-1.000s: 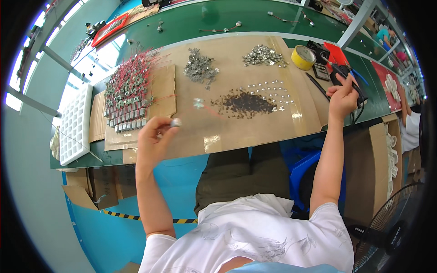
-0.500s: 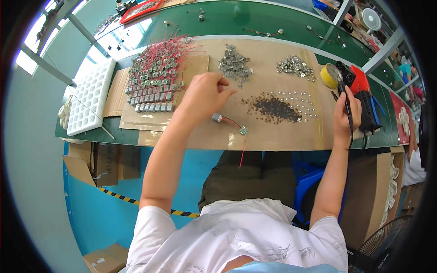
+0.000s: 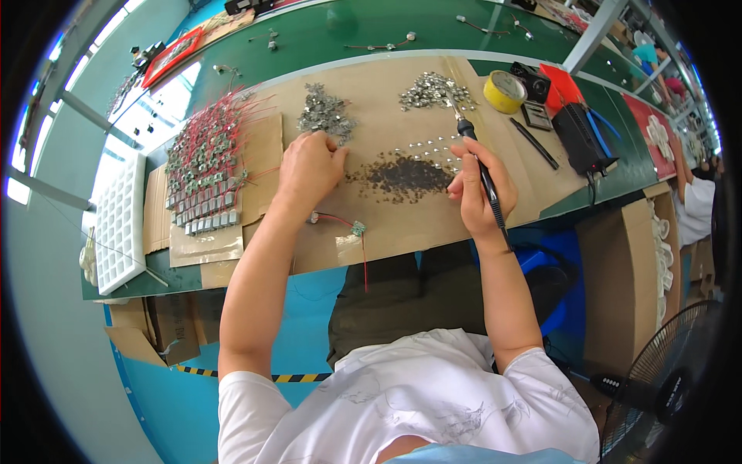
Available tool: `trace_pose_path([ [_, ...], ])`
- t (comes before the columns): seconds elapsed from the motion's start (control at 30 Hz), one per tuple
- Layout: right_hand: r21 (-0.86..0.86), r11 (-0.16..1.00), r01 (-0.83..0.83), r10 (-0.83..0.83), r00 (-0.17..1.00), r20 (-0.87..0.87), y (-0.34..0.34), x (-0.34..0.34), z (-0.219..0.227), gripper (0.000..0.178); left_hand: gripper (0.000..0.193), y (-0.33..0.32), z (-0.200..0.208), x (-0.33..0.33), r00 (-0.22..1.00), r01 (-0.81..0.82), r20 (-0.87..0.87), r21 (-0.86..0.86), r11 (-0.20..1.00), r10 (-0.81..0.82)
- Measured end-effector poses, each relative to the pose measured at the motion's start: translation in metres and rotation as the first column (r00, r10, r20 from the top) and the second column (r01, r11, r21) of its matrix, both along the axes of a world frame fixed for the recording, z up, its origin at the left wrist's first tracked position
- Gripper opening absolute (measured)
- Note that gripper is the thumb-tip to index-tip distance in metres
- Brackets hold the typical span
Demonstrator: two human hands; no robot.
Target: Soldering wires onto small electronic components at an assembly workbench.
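Note:
My right hand (image 3: 488,193) grips a soldering iron (image 3: 468,133), whose tip points away toward a pile of shiny silver metal bits (image 3: 433,91). Below that hand's left side lies a dark brown heap of tiny pieces (image 3: 410,176), with small silver pieces (image 3: 433,145) set out in rows beside it. At the near edge of a grey pile of small metal parts (image 3: 321,112), my left hand (image 3: 308,168) is closed with fingers curled down. Anything between its fingertips is hidden. Nearer me, a small green circuit board (image 3: 358,228) with red wires hangs together with a partly covered grey component.
Many red-wired boards and grey blocks (image 3: 205,174) stand in rows at left, beside a white compartment tray (image 3: 120,224). At right are a yellow tape roll (image 3: 504,93), a black pen-like stick (image 3: 533,143) and a black box with a cable (image 3: 581,138). A fan (image 3: 657,387) stands lower right.
My right hand has brought the soldering iron from beside the tape roll and black box over to the rows of silver pieces. My left hand has reached the grey pile. The view has turned.

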State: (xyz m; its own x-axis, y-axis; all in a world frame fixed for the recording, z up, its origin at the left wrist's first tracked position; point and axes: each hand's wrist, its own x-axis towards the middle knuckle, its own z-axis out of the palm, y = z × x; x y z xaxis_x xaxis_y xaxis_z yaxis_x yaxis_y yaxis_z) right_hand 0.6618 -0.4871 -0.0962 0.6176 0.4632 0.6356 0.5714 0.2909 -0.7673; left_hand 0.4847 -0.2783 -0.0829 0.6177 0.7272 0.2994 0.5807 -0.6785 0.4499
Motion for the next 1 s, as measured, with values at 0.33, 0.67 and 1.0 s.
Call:
trace_pose_path([
  [0.33,-0.042,0.999,0.034,-0.03,0.997,0.077,-0.005,-0.001,0.001,0.018,0.019,-0.022,0.011,0.012,0.933,0.354,0.122,-0.128,0.926,-0.34],
  [0.67,-0.235,0.966,-0.113,0.155,0.973,0.17,0.002,-0.01,0.003,0.02,0.029,-0.037,0.031,0.015,0.879,0.476,0.152,-0.21,0.854,-0.453],
  [1.0,-0.372,0.92,-0.122,0.281,0.868,0.41,0.027,-0.022,0.003,0.031,0.018,-0.007,0.011,0.0,0.837,0.391,0.546,-0.541,0.745,-0.043],
])
